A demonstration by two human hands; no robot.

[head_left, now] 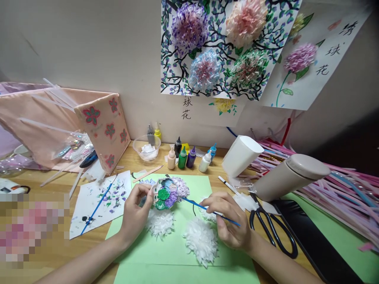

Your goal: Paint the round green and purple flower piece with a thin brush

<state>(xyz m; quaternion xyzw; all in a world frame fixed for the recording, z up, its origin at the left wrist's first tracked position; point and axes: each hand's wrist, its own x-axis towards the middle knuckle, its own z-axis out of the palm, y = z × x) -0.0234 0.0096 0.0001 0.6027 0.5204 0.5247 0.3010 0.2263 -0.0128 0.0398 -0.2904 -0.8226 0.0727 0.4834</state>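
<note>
Held up over the green paper [166,252], a small paint palette [164,193] with green, purple and blue paint is pinched at its left edge by my left hand [137,213]. My right hand [229,219] grips a thin blue paintbrush [195,204], its tip at the purple paint on the palette's right side. Below lie white tissue-paper flowers [201,240], one under the palette and one near my right wrist. A purple-tinted paper flower [180,187] sits partly behind the palette.
Paint bottles [182,157] stand behind the paper beside a clear bowl [147,148]. A paint-spotted sheet [100,203] with another blue brush lies left. Black scissors [274,230], a phone [314,236] and a tumbler [291,177] are right. Flower pictures [219,43] hang on the wall.
</note>
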